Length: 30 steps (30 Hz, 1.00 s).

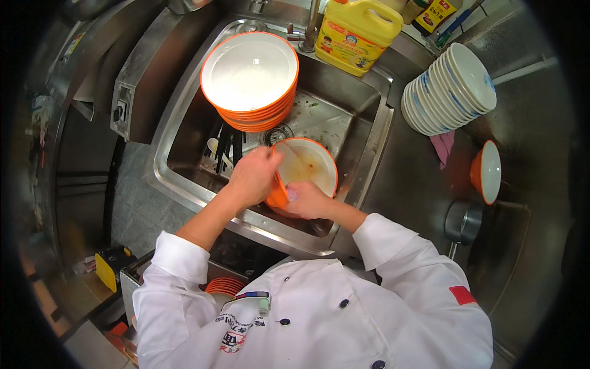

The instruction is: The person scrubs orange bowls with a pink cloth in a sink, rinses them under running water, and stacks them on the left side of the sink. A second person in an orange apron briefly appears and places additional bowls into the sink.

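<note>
My left hand [255, 177] grips the rim of an orange bowl [277, 196] with a white inside, tilted on its side over the sink. My right hand [308, 201] presses a pale purplish cloth or scrubber [292, 194], mostly hidden by the fingers, against that bowl's outer wall. Directly behind it, another orange-rimmed bowl [318, 161] holds cloudy liquid with small food bits. Farther back in the stainless-steel sink [364, 99] stands a tall stack of orange-rimmed bowls [251, 74]. Black chopsticks [223, 145] and a white spoon [213, 145] lie left of the drain [278, 134].
A yellow detergent jug [355, 37] stands beside the tap [308, 41]. On the right counter are stacked white bowls [442, 94] leaning sideways, a pink cloth [442, 146], an orange bowl [489, 173] and a small metal pot [463, 222]. Orange-rimmed dishes [225, 286] sit below, near my body.
</note>
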Each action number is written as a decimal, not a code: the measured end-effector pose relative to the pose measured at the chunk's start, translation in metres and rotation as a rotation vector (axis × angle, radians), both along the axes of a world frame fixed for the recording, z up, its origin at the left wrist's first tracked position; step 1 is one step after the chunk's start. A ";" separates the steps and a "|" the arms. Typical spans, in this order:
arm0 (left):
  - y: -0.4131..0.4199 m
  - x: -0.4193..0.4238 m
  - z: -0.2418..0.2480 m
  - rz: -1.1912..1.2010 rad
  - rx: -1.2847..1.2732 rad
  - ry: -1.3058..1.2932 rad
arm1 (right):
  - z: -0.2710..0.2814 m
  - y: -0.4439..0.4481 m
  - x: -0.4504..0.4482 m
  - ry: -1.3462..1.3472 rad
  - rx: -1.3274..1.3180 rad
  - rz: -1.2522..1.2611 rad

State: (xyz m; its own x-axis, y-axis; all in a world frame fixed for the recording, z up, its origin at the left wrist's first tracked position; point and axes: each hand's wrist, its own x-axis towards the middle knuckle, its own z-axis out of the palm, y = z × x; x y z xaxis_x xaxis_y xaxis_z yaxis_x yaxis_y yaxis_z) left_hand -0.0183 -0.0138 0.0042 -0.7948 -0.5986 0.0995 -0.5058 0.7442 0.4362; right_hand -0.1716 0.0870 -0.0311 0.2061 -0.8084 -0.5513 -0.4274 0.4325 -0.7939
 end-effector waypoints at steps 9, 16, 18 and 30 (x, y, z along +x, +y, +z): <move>0.006 -0.007 -0.021 -0.208 0.736 -0.200 | 0.040 0.005 -0.049 0.232 -0.535 0.038; 0.020 -0.015 -0.021 0.229 1.149 0.525 | 0.069 -0.015 -0.024 0.474 -1.119 0.081; 0.028 -0.018 -0.014 0.289 1.092 0.715 | 0.066 -0.023 -0.015 0.499 -1.194 0.143; 0.038 0.023 0.059 0.452 1.208 1.137 | -0.004 -0.054 -0.060 -1.200 0.309 -0.782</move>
